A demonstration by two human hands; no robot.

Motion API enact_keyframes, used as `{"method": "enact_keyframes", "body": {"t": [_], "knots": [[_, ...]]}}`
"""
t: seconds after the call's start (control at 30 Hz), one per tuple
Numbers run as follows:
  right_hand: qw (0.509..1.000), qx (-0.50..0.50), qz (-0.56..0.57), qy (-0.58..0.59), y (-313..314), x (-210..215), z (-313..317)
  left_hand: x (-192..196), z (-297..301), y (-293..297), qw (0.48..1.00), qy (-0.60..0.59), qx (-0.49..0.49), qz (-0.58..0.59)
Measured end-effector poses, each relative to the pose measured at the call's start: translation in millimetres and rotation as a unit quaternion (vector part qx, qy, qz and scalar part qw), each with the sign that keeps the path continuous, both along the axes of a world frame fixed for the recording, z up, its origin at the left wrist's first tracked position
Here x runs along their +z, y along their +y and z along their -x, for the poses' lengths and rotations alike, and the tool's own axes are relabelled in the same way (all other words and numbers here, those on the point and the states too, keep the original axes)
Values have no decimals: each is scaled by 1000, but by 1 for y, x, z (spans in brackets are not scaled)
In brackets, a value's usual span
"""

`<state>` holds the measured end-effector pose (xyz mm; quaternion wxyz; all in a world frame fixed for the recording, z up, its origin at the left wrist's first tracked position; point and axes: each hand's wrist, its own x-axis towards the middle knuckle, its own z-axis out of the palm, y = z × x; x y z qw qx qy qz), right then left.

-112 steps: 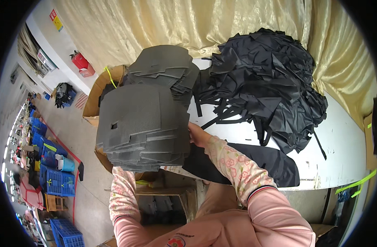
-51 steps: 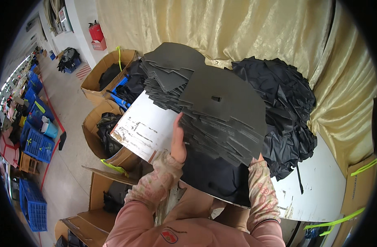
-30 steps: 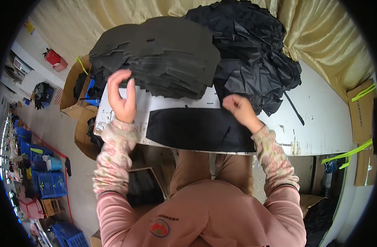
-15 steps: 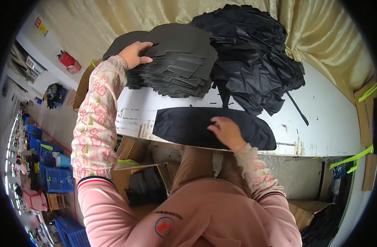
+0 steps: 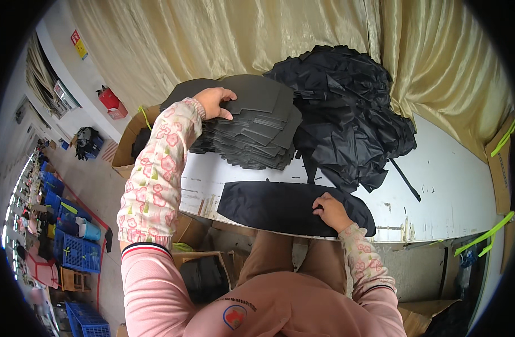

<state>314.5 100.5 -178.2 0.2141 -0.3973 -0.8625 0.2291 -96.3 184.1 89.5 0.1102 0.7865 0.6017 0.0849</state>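
A tall, uneven stack of dark grey sheets [image 5: 254, 95] with rounded outlines stands at the back left of the white table. My left hand [image 5: 215, 103] rests on top of its left part, thumb and fingers apart. Nearer to me, a long black fabric piece [image 5: 268, 208] with curved ends lies flat along the front edge. Over its right half is my right hand [image 5: 331, 211], fingers curled in toward the thumb. Whether anything is pinched between those fingertips is hidden. Right of the stack rises a big heap of black, shiny fabric pieces [image 5: 347, 106].
A gold curtain [image 5: 212, 39] hangs behind the table [image 5: 443, 185]. One black strip [image 5: 404, 180] sticks out from the heap. Cardboard boxes stand below and beside the table, one box [image 5: 122, 151] at its left. Blue crates [image 5: 80, 253] line the floor further left.
The view has tilted, so the table sits lower in the picture. My right hand's fingers have curled in more over the fabric piece. My left hand stays on the stack.
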Motion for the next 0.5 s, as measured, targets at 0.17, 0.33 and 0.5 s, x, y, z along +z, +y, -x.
{"method": "enact_keyframes", "body": {"t": [0.17, 0.33, 0.5], "knots": [[957, -18, 185, 223, -3, 52, 3, 8, -18, -20, 986, -30, -24, -165], [817, 37, 309, 486, -10, 114, 27, 23, -50, -74, 875, -192, -5, -443], [791, 80, 299, 529, -25, 148, 57, -22, -130, -143, 842, -481, 46, -240]]}}
